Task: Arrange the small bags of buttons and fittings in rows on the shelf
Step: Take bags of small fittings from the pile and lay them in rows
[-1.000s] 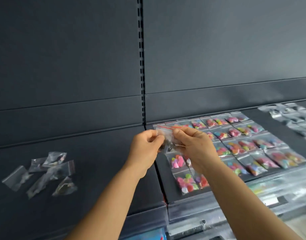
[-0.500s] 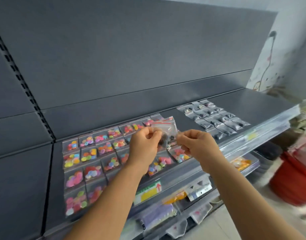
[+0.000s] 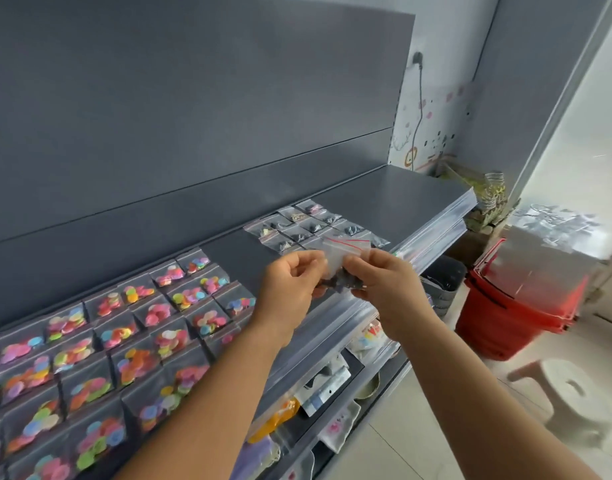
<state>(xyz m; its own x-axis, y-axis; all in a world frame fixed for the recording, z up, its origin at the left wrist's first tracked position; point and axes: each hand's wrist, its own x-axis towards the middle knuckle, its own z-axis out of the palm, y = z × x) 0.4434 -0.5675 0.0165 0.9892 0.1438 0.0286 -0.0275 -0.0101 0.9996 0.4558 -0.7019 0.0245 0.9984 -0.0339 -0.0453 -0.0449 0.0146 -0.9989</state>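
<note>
Your left hand [image 3: 290, 289] and right hand [image 3: 389, 289] each pinch one clear zip bag of dark fittings [image 3: 342, 261] between them, raised above the shelf [image 3: 384, 192] front. Left of your grip lie many bags of coloured buttons [image 3: 124, 341], too many to count surely. Beyond it, about a dozen bags of dark fittings [image 3: 308, 225] sit in rows.

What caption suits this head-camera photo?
Both hands, left hand and right hand, pinch a small clear bag above the shelf.
</note>
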